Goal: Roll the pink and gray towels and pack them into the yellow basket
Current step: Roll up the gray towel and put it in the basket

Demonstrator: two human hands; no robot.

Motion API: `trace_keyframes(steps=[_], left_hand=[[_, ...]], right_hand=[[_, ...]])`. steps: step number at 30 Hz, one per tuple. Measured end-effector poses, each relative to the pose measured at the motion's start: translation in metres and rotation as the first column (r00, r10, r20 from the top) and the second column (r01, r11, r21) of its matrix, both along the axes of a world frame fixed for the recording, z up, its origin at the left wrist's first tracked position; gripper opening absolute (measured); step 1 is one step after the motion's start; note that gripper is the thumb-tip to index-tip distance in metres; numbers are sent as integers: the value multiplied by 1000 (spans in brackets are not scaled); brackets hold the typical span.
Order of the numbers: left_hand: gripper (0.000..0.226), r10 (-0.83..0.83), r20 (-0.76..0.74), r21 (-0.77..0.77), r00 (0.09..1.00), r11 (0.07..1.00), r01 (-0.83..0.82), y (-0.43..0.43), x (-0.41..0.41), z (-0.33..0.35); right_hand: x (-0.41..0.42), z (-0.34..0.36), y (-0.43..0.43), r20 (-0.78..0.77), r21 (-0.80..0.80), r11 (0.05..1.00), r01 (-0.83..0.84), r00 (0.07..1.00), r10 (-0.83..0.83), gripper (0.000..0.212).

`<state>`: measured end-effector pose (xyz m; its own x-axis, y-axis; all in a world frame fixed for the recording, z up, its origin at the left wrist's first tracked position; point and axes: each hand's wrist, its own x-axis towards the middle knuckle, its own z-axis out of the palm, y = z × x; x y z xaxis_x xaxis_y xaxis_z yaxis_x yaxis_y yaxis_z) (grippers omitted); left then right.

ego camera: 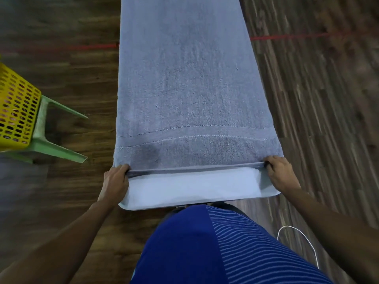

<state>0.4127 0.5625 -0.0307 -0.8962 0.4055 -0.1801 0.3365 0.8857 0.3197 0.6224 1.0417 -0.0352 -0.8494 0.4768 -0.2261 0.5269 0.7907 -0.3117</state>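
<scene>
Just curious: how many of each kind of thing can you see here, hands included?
Towels: 1, the gray towel, spread out flat.
Baskets: 1, the yellow basket.
Stools: 1, the green stool under the basket.
Cables: 1, the white cable.
Hands: 2, left hand and right hand, both gripping the towel's near fold.
Total: 6.

Gray towel (190,89) flat on table; left hand (115,181), right hand (282,174) pinch near edge, folded over.
</scene>
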Motion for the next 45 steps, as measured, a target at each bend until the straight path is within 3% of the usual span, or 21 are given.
trace_keyframes(steps=[5, 7, 9, 13, 18, 22, 26, 30, 32, 35, 38, 40, 45], left_hand=[[11, 99, 98, -82, 990, 992, -92, 20, -21, 3], [5, 138, 12, -173, 990, 976, -134, 25, -28, 4], [17, 125, -97, -220, 987, 965, -144, 26, -29, 3], [15, 26, -65, -43, 998, 999, -29, 29, -16, -2], [46, -104, -91, -76, 990, 992, 98, 15, 2, -9], [18, -95, -115, -99, 989, 992, 83, 19, -15, -3], [12, -140, -106, -185, 984, 975, 119, 14, -14, 2], [22, -108, 42, -261, 993, 958, 115, 12, -13, 5], [20, -53, 51, -242, 997, 968, 64, 17, -17, 6], [9, -34, -115, -242, 993, 970, 5, 24, -16, 3], [13, -74, -153, -88, 986, 994, 61, 28, -9, -4], [11, -96, -115, -19, 989, 995, 95, 30, -4, -10], [41, -137, -51, -92, 989, 987, 132, 27, 12, -12]], right_hand=[[-30, 4, 9, 80, 42, 995, 93, 992, -96, 10], [-36, 4, 13, 79, 144, 986, 79, 993, -91, 18], [-38, 0, 13, 12, 225, 974, 29, 999, -32, 20], [-31, -6, 2, -66, 80, 991, -105, 992, 110, 21], [-13, -11, -10, -46, 63, 987, -148, 988, 151, 44], [-28, -3, 0, -120, 64, 990, -123, 984, 129, 25], [-34, 2, 11, 31, 61, 985, -164, 986, 163, 22], [-44, 9, 14, 158, 74, 992, -100, 984, 88, 18], [-50, 9, 11, 133, 116, 991, -67, 990, 51, 15], [-47, 4, 7, -15, 223, 975, -22, 1000, 26, 15], [-39, -2, -4, -180, 209, 968, -140, 967, 179, 18], [-31, -7, -12, -181, 163, 964, -211, 954, 240, 17], [-20, -11, -16, -77, 213, 949, -232, 964, 253, 41]])
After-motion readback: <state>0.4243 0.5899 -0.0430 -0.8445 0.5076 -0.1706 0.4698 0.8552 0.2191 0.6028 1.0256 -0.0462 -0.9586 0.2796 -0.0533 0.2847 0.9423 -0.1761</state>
